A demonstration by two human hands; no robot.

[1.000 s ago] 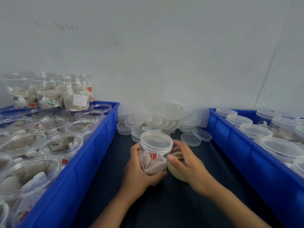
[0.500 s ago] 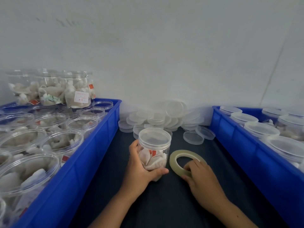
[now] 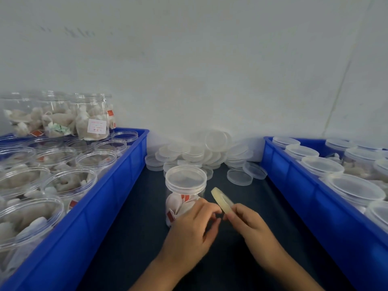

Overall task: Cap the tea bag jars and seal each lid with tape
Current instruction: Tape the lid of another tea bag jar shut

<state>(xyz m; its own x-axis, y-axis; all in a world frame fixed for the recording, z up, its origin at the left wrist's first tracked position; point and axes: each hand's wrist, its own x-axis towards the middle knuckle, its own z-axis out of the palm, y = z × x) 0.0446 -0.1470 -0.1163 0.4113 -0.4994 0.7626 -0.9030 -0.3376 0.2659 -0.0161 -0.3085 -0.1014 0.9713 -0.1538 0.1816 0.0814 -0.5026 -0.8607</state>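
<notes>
Lifted off the counter [image 3: 130, 238] since half a second ago: tape roll [image 3: 222, 198], now tilted on edge in the air, pinched at its lower rim by the right hand [image 3: 251, 222]. Gone from the jar [image 3: 184, 194]: left hand [image 3: 192, 229], now in front of it with fingers curled toward the roll, fingertips [image 3: 217, 211] at the tape's edge, grip on the tape too small to tell. On the left, a blue bin [image 3: 88, 219] packed with open jars of tea bags; on the right, a second blue bin [image 3: 327, 219] of capped jars. Between them on the dark counter, upright and capped, the jar just beside the hands. Behind it against the wall, a heap of loose lids [image 3: 201, 152].
</notes>
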